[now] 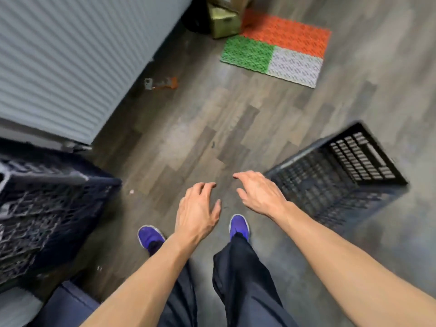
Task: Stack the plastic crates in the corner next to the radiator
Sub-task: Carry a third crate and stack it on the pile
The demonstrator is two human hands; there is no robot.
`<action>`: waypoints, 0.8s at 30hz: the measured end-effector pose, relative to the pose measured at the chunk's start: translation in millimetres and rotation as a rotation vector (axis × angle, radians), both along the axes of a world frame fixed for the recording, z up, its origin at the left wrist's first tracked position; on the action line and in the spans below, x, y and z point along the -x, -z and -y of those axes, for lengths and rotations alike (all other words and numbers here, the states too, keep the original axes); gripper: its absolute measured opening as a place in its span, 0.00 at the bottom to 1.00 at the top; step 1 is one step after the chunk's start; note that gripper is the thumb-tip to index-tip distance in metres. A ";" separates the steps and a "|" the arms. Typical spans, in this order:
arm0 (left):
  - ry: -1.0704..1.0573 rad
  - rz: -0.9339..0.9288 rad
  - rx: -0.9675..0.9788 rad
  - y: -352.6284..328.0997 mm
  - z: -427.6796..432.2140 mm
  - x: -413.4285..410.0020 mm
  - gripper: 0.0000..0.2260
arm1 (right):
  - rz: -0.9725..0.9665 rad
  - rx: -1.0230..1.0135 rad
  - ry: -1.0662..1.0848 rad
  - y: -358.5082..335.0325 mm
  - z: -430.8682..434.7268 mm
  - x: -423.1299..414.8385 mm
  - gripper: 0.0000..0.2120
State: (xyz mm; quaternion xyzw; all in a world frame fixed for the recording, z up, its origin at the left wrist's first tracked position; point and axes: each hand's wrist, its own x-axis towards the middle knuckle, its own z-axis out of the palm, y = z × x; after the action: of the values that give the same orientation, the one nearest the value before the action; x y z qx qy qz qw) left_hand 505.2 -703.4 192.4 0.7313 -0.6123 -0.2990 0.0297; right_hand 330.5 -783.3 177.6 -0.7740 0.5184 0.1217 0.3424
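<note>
One dark blue crate (47,208) sits right at the near end of the radiator (70,67), its latticed wall blurred. A second crate (337,182) of the same colour lies well apart from the radiator, across the wooden floor (188,126), with its gridded inside showing; whether it stands level or tipped is unclear. Between the two, farther from the radiator than the first crate, the left hand (198,211) and the right hand (259,192) hover palm down with fingers loosely curled and spread, holding nothing. The right hand is just beside the second crate's corner. Purple shoes (151,236) stand below the hands. Beyond the radiator's far end lie a small orange and grey object (160,83), an orange, green and white mat (278,48) and a cardboard box (224,22).
</note>
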 end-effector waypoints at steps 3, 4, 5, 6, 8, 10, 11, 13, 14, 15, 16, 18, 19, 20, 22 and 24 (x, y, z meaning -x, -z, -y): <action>0.137 -0.023 -0.016 -1.5 22.9 53.9 0.22 | -0.005 -0.041 0.162 4.3 -4.3 55.8 0.24; 0.179 -0.028 -0.026 -1.3 28.5 66.4 0.22 | -0.005 -0.054 0.215 5.9 -6.7 68.5 0.24; 0.233 -0.025 -0.034 -0.4 34.7 80.7 0.22 | -0.004 -0.066 0.276 7.8 -10.3 83.0 0.24; 0.284 -0.021 -0.042 1.3 40.5 93.6 0.22 | -0.004 -0.077 0.330 9.7 -13.9 96.0 0.24; 0.372 -0.014 -0.062 5.0 51.8 117.6 0.22 | 0.001 -0.098 0.425 13.8 -23.4 119.2 0.24; 0.463 -0.004 -0.087 11.4 61.3 136.2 0.22 | 0.004 -0.107 0.503 17.3 -34.7 137.6 0.24; 0.515 0.003 -0.105 15.4 65.8 145.8 0.22 | 0.000 -0.109 0.547 18.3 -40.8 147.2 0.24; 0.601 0.003 -0.143 25.7 73.9 163.5 0.23 | -0.013 -0.123 0.637 21.0 -53.9 165.5 0.23; 0.631 0.000 -0.159 30.7 76.7 169.1 0.23 | -0.021 -0.136 0.675 22.7 -59.8 172.0 0.23; 0.672 -0.002 -0.173 37.4 79.5 176.7 0.23 | -0.034 -0.151 0.723 25.3 -66.5 179.7 0.23; 0.712 0.000 -0.189 44.4 81.7 183.3 0.24 | -0.046 -0.166 0.771 28.2 -73.0 186.8 0.23; 0.793 0.017 -0.230 58.7 86.0 194.3 0.24 | -0.064 -0.199 0.869 35.1 -85.8 197.3 0.23; 0.829 0.031 -0.247 65.0 88.3 197.5 0.24 | -0.070 -0.218 0.907 38.3 -91.1 199.9 0.23; 0.870 0.045 -0.261 72.9 91.3 200.9 0.24 | -0.078 -0.238 0.947 43.3 -96.6 201.9 0.23; 0.937 0.067 -0.276 89.1 98.7 205.9 0.24 | -0.095 -0.274 1.016 54.8 -104.5 203.6 0.23; 0.973 0.089 -0.289 103.0 108.2 207.9 0.24 | -0.097 -0.303 1.079 66.7 -109.2 204.1 0.23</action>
State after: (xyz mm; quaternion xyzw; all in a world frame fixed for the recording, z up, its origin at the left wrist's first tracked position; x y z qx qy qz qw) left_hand 297.3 -811.6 89.4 0.3702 -0.8350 -0.3284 -0.2406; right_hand 126.4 -674.1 110.9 -0.3350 0.8327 0.0380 0.4392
